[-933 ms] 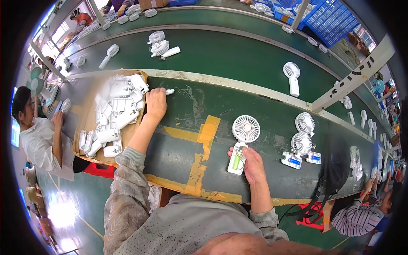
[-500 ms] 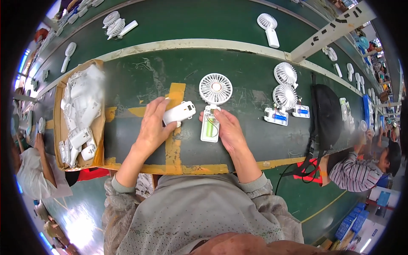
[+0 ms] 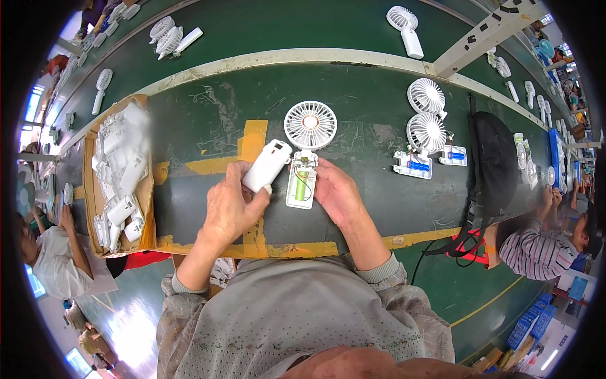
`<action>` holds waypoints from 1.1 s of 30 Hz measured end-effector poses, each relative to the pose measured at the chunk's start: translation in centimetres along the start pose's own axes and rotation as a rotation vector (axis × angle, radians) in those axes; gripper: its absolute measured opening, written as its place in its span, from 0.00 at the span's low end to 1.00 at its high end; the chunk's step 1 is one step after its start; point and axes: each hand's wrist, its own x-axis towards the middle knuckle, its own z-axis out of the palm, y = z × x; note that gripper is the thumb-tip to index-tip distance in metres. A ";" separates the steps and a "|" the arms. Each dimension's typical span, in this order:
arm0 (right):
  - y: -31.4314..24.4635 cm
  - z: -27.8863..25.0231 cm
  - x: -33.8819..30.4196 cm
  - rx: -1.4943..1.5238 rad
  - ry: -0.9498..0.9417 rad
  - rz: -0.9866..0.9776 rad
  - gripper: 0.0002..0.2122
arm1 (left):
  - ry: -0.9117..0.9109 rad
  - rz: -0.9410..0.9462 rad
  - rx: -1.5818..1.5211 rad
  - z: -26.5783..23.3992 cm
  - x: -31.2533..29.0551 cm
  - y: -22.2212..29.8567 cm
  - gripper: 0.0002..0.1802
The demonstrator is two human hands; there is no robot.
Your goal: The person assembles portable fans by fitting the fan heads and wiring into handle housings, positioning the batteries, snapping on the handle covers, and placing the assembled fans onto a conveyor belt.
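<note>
A shallow brown cardboard box (image 3: 149, 215), open-topped and heaped with white plastic handle covers (image 3: 120, 170), lies on the green worktable (image 3: 208, 120) at its left end. No labels, signs or screens show clearly.

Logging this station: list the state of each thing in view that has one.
Fan: lying flat, handle open, green battery showing.
Cover: off the fan, held in left hand.
Right hand: steadying the fan handle.
Two fans: handles open, blue batteries showing.
Box: open, full of white parts.
Black bag: lying on bench.
</note>
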 end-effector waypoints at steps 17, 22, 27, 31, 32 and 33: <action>-0.7 0.8 -0.9 -0.015 -0.089 0.034 0.25 | 0.063 0.202 0.189 3.8 -2.5 3.2 0.36; -0.8 1.2 -1.0 -0.042 -0.094 0.034 0.26 | -0.002 0.182 0.206 3.7 -2.5 3.2 0.34; -0.8 1.3 -1.1 -0.072 -0.099 0.029 0.27 | 0.007 0.199 0.203 3.4 -2.4 3.1 0.32; -0.8 1.2 -1.0 -0.077 -0.126 0.033 0.27 | -0.025 0.209 0.164 2.7 -1.8 3.3 0.32; -0.7 1.1 -1.0 -0.073 -0.123 0.032 0.27 | -0.030 0.216 0.167 2.6 -1.8 3.4 0.32; -0.7 1.1 -1.0 -0.069 -0.121 0.031 0.27 | -0.033 0.223 0.170 2.6 -1.8 3.5 0.32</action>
